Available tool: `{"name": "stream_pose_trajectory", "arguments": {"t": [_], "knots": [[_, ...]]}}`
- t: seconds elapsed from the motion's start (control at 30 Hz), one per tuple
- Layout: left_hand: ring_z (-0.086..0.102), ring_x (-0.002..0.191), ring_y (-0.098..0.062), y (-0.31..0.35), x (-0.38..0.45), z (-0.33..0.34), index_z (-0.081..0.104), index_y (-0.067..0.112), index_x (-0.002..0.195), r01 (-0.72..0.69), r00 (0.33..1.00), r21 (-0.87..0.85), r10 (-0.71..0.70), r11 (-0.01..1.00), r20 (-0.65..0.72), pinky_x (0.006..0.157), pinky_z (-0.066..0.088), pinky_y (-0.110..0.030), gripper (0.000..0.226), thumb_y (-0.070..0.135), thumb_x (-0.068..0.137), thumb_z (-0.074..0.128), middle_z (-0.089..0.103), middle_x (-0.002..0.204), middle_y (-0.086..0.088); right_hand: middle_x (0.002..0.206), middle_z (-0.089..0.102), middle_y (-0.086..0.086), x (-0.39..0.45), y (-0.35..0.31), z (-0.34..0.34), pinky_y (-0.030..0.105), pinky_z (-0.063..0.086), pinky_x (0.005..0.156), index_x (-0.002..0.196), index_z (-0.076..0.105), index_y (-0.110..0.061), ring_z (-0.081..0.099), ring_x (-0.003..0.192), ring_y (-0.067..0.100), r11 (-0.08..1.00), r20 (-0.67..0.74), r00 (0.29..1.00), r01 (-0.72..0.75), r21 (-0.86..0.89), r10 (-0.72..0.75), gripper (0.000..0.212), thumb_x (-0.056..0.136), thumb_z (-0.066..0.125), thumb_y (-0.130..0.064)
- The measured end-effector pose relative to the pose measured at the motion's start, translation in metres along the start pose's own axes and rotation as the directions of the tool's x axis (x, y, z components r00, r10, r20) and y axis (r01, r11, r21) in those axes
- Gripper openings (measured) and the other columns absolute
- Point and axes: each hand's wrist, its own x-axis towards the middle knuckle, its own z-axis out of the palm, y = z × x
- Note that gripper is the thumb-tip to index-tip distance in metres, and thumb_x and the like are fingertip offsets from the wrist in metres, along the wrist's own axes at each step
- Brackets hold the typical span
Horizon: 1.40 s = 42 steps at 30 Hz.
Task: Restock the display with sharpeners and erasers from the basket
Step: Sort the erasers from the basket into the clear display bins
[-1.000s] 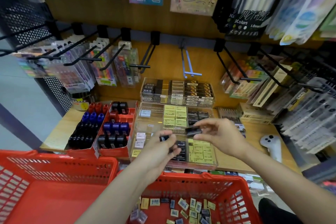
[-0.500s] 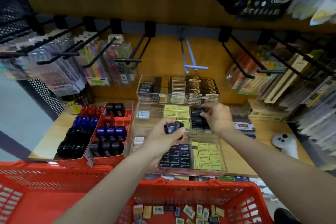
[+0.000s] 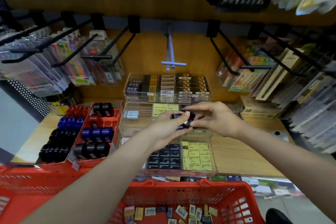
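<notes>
My left hand [image 3: 164, 133] holds a small stack of black erasers [image 3: 177, 116] above the clear eraser display trays [image 3: 213, 151]. My right hand [image 3: 216, 120] meets it from the right and pinches one black eraser [image 3: 188, 122] at the end of that stack. Under the hands the trays hold rows of black erasers [image 3: 164, 159] and yellow erasers [image 3: 197, 156]. A red basket [image 3: 190, 192] at the bottom carries several loose erasers [image 3: 183, 212]. Red boxes on the left hold round sharpeners [image 3: 94, 133] in black, blue and red.
A second red basket [image 3: 21, 185] sits at the lower left. Black peg hooks [image 3: 101, 54] with hanging pen packs jut out on both sides above the shelf. A higher clear tray [image 3: 168, 86] holds boxed goods. A white controller [image 3: 281, 135] lies on the wooden shelf at right.
My right hand has come back from the middle tray's black eraser slot to my left hand and now pinches an eraser from the stack. The view tilted down slightly.
</notes>
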Motion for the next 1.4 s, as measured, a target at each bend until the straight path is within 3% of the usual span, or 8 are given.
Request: {"name": "stream_pose_trajectory", "arguments": {"t": [0.1, 0.23, 0.33, 0.43, 0.63, 0.83, 1.17, 1.4], "knots": [[0.063, 0.114, -0.031, 0.003, 0.003, 0.005, 0.048, -0.004, 0.129, 0.069, 0.997, -0.059, -0.068, 0.996, 0.023, 0.093, 0.056, -0.038, 0.031, 0.011, 0.102, 0.049, 0.059, 0.126, -0.026, 0.087, 0.07, -0.012, -0.005, 0.008, -0.003, 0.021, 0.057, 0.075, 0.098, 0.068, -0.04, 0.068, 0.077, 0.006, 0.998, -0.044, 0.997, -0.062, 0.024, 0.063, 0.04, 0.074, 0.084, -0.012], [0.06, 0.115, -0.035, 0.007, 0.005, 0.009, 0.044, -0.008, 0.13, 0.115, 0.993, -0.202, -0.115, 0.973, 0.012, 0.1, 0.051, -0.046, 0.029, 0.003, 0.102, 0.043, 0.056, 0.126, -0.029, 0.093, 0.071, 0.001, -0.011, 0.018, -0.006, 0.017, 0.055, 0.065, 0.092, 0.069, -0.027, 0.067, 0.068, 0.004, 0.992, -0.131, 0.984, -0.115, 0.053, 0.121, 0.028, 0.073, 0.083, -0.011], [0.056, 0.119, -0.027, 0.001, 0.017, 0.007, 0.047, 0.008, 0.137, -0.009, 0.996, 0.171, 0.024, 0.985, -0.082, 0.108, 0.046, -0.041, 0.041, 0.0, 0.098, 0.051, 0.05, 0.138, -0.019, 0.091, 0.071, 0.004, -0.007, 0.031, -0.015, 0.018, 0.057, 0.062, 0.089, 0.068, -0.024, 0.07, 0.067, 0.012, 0.961, -0.259, 0.927, -0.247, 0.121, 0.271, 0.023, 0.075, 0.082, -0.012], [0.053, 0.122, -0.023, -0.005, 0.029, 0.007, 0.049, 0.026, 0.143, -0.235, 0.924, 0.769, 0.382, 0.594, -0.012, 0.105, 0.044, -0.033, 0.047, 0.01, 0.099, 0.055, 0.051, 0.141, -0.002, 0.088, 0.073, 0.002, 0.003, 0.045, -0.02, 0.027, 0.06, 0.071, 0.09, 0.069, -0.022, 0.072, 0.065, 0.013, 0.908, -0.336, 0.844, -0.389, 0.154, 0.418, 0.02, 0.076, 0.082, -0.022], [0.037, 0.121, -0.017, -0.024, 0.059, 0.006, 0.05, 0.03, 0.142, -0.261, 0.833, 0.964, 0.491, -0.056, 0.254, 0.11, 0.032, -0.035, 0.048, 0.021, 0.096, 0.061, 0.045, 0.126, 0.002, 0.09, 0.068, -0.004, 0.013, 0.041, -0.013, 0.019, 0.044, 0.077, 0.111, 0.069, -0.023, 0.061, 0.085, 0.011, 0.882, -0.397, 0.867, -0.412, -0.23, 0.302, 0.028, 0.085, 0.074, -0.034], [0.049, 0.114, -0.01, -0.015, 0.051, -0.012, 0.057, 0.028, 0.132, -0.307, 0.818, 0.944, 0.541, 0.125, 0.194, 0.105, 0.041, -0.034, 0.06, 0.029, 0.077, 0.082, 0.056, 0.117, 0.01, 0.116, 0.057, 0.002, 0.01, 0.049, -0.016, 0.031, 0.049, 0.092, 0.118, 0.069, -0.027, 0.059, 0.097, 0.017, 0.827, -0.299, 0.932, -0.33, -0.456, 0.206, 0.036, 0.083, 0.075, -0.037], [0.047, 0.115, -0.017, -0.009, 0.052, 0.003, 0.063, 0.03, 0.121, -0.179, 0.835, 0.979, 0.511, -0.099, 0.204, 0.097, 0.043, -0.035, 0.041, 0.04, 0.084, 0.075, 0.062, 0.117, 0.002, 0.117, 0.053, -0.001, 0.007, 0.052, -0.008, 0.029, 0.043, 0.094, 0.126, 0.064, -0.024, 0.053, 0.098, 0.015, 0.81, -0.304, 0.931, -0.333, -0.483, 0.201, 0.041, 0.087, 0.072, -0.031], [0.044, 0.118, -0.015, -0.011, 0.055, -0.009, 0.069, 0.02, 0.1, -0.189, 0.733, 0.972, 0.639, -0.138, 0.234, 0.092, 0.044, -0.029, 0.01, 0.022, 0.092, 0.066, 0.053, 0.118, 0.004, 0.116, 0.059, -0.001, 0.011, 0.06, 0.002, 0.03, 0.044, 0.088, 0.129, 0.063, -0.024, 0.056, 0.105, 0.021, 0.819, -0.378, 0.918, -0.304, -0.487, 0.116, 0.041, 0.089, 0.069, -0.036]]}}
